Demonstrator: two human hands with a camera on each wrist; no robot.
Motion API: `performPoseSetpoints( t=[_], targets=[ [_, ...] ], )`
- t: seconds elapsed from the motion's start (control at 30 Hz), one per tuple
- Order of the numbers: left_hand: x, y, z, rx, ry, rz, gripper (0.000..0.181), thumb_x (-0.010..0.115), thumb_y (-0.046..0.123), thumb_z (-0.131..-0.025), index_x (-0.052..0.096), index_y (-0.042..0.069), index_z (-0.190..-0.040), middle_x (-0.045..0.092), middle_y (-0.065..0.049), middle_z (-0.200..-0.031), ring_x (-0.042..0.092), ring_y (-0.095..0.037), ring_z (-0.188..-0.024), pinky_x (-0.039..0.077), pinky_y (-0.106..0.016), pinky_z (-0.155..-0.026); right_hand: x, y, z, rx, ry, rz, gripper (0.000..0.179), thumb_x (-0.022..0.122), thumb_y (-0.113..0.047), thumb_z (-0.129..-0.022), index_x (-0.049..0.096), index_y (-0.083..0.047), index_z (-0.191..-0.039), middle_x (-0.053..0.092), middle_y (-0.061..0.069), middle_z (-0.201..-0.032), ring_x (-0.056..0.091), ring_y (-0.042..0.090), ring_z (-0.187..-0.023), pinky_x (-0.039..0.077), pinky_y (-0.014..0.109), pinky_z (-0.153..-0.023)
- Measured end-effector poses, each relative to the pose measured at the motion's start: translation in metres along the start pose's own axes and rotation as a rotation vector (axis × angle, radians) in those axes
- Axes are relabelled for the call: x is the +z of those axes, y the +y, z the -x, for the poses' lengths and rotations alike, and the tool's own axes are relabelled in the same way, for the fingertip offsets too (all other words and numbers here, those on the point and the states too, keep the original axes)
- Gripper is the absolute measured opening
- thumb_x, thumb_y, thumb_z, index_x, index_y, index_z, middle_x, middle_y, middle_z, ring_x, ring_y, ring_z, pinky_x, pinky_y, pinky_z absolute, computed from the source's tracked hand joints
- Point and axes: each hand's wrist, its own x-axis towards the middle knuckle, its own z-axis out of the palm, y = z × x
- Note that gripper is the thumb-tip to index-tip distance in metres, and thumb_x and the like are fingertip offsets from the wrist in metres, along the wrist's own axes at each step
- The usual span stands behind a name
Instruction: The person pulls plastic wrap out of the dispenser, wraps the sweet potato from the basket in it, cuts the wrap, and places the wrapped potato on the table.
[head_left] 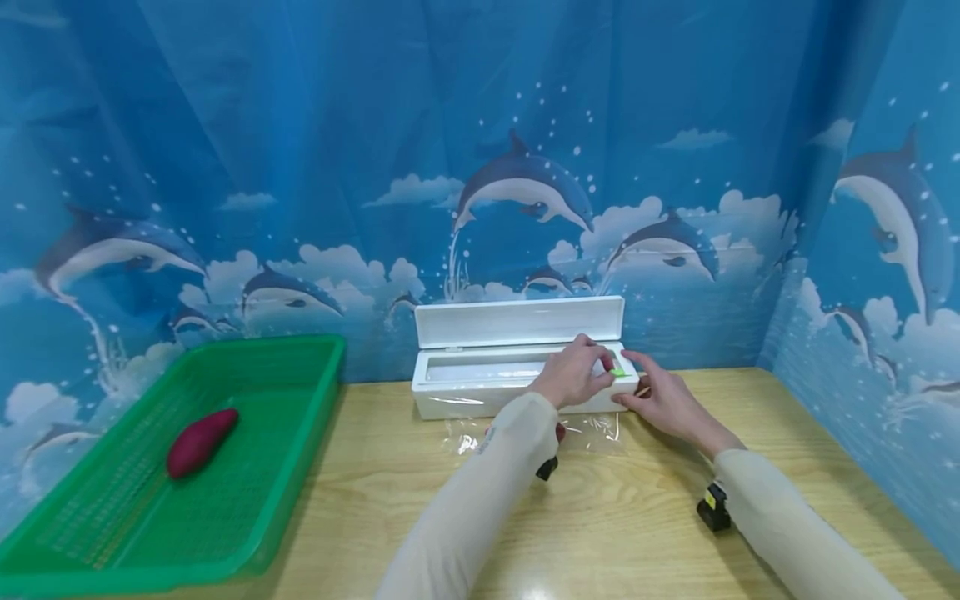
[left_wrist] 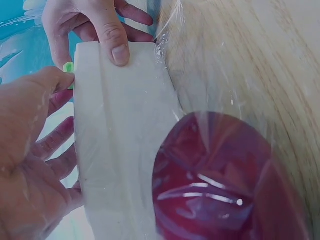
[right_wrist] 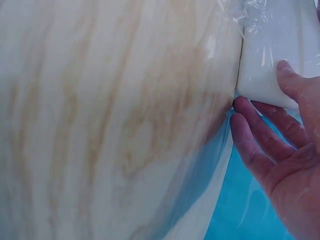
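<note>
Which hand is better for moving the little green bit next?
Probably the left hand: its fingertips are at the green bit, and most of the box lies left of that. The right hand holds the box's right end, so it could steady it.

Left arm [head_left: 468, 508]: in a pale long sleeve, reaching forward and slanting rightward.
Left hand [head_left: 572, 373]: knuckles raised, thumb and forefinger bent toward each other in a pinch.
Right arm [head_left: 798, 521]: in a matching sleeve, reaching forward and slanting leftward.
Right wrist [head_left: 718, 439]: bare beyond the cuff.
Right hand [head_left: 670, 406]: near the left, gripping, thumb set apart from the fingers [right_wrist: 265, 140], palm showing in its wrist view.
</note>
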Motion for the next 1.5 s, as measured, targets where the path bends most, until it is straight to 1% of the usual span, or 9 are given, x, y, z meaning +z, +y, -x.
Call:
performPoseSetpoints(
  t=[0.13,0.27,0.47,0.63,0.73,0.87,1.13,1.27,1.5],
  targets=[
    [-0.004,-0.002,0.001,0.014,0.001,-0.013,0.023,0.06,0.036,-0.103,0.067,0.023,-0.121,0.057,-0.002,-0.136,0.059,-0.012,-0.11,0.054,-0.028,-0.09,0.0,0.0,-0.002,0.009,-0.001,-0.024,0.077,0.074,-0.012,-0.094,0.03,0.004,-0.155,0.075,0.017,-0.092,0.073,0.021,-0.081,0.059,0.026,-0.067],
    [-0.008,-0.004,0.004,0.009,-0.007,-0.004,0.022,0.06,0.035,-0.103,0.067,0.023,-0.121,0.057,-0.002,-0.136,0.059,-0.013,-0.111,0.054,-0.026,-0.09,0.0,-0.001,-0.005,0.009,-0.005,-0.049,0.077,0.074,-0.012,-0.094,0.031,0.003,-0.155,0.075,0.018,-0.093,0.073,0.021,-0.081,0.058,0.024,-0.066],
    [-0.015,-0.013,0.011,-0.016,-0.005,0.016,0.02,0.061,0.034,-0.102,0.068,0.022,-0.117,0.057,-0.004,-0.137,0.06,-0.015,-0.114,0.054,-0.029,-0.093,-0.004,-0.001,-0.004,0.02,0.0,-0.021,0.078,0.075,-0.018,-0.094,0.031,0.003,-0.155,0.074,0.019,-0.093,0.072,0.023,-0.082,0.059,0.029,-0.069],
    [-0.019,-0.019,0.017,0.01,-0.016,0.015,0.021,0.061,0.034,-0.102,0.068,0.022,-0.118,0.057,-0.004,-0.136,0.06,-0.016,-0.113,0.054,-0.029,-0.095,-0.009,0.001,0.0,0.044,0.014,0.011,0.078,0.076,-0.018,-0.093,0.032,0.002,-0.155,0.074,0.022,-0.096,0.073,0.028,-0.085,0.061,0.039,-0.073],
    [-0.021,-0.021,0.018,0.007,-0.023,0.005,0.021,0.061,0.035,-0.102,0.068,0.023,-0.119,0.057,-0.004,-0.138,0.06,-0.017,-0.115,0.054,-0.03,-0.097,-0.009,0.002,0.0,0.042,0.011,0.004,0.079,0.076,-0.019,-0.094,0.032,0.002,-0.156,0.074,0.024,-0.098,0.074,0.029,-0.087,0.062,0.042,-0.075],
    [-0.025,-0.024,0.021,-0.024,-0.023,-0.013,0.021,0.062,0.036,-0.102,0.068,0.025,-0.119,0.056,-0.003,-0.14,0.06,-0.018,-0.118,0.054,-0.033,-0.1,-0.008,0.001,-0.001,0.036,0.012,-0.006,0.08,0.075,-0.022,-0.094,0.031,0.0,-0.156,0.074,0.021,-0.096,0.074,0.028,-0.087,0.062,0.043,-0.076],
    [-0.027,-0.033,0.03,-0.03,-0.031,-0.021,0.022,0.062,0.035,-0.101,0.069,0.025,-0.12,0.054,-0.005,-0.145,0.057,-0.022,-0.127,0.052,-0.04,-0.105,-0.003,-0.001,-0.001,0.039,0.011,-0.005,0.079,0.076,-0.02,-0.093,0.032,0.0,-0.156,0.074,0.022,-0.097,0.074,0.028,-0.087,0.062,0.042,-0.076],
    [-0.027,-0.04,0.037,-0.043,-0.024,-0.009,0.022,0.062,0.033,-0.101,0.069,0.024,-0.119,0.054,-0.005,-0.145,0.057,-0.022,-0.127,0.052,-0.041,-0.105,0.001,-0.002,-0.002,0.05,0.005,-0.003,0.079,0.076,-0.019,-0.093,0.032,0.001,-0.156,0.074,0.018,-0.093,0.073,0.024,-0.084,0.061,0.04,-0.075],
    [-0.03,-0.053,0.049,-0.056,-0.027,0.008,0.021,0.062,0.033,-0.101,0.068,0.023,-0.118,0.055,-0.005,-0.144,0.057,-0.023,-0.127,0.052,-0.045,-0.105,0.003,-0.003,0.001,0.045,0.005,0.005,0.08,0.077,-0.017,-0.092,0.031,0.002,-0.156,0.075,0.016,-0.092,0.073,0.023,-0.083,0.061,0.036,-0.073]
  ],
)
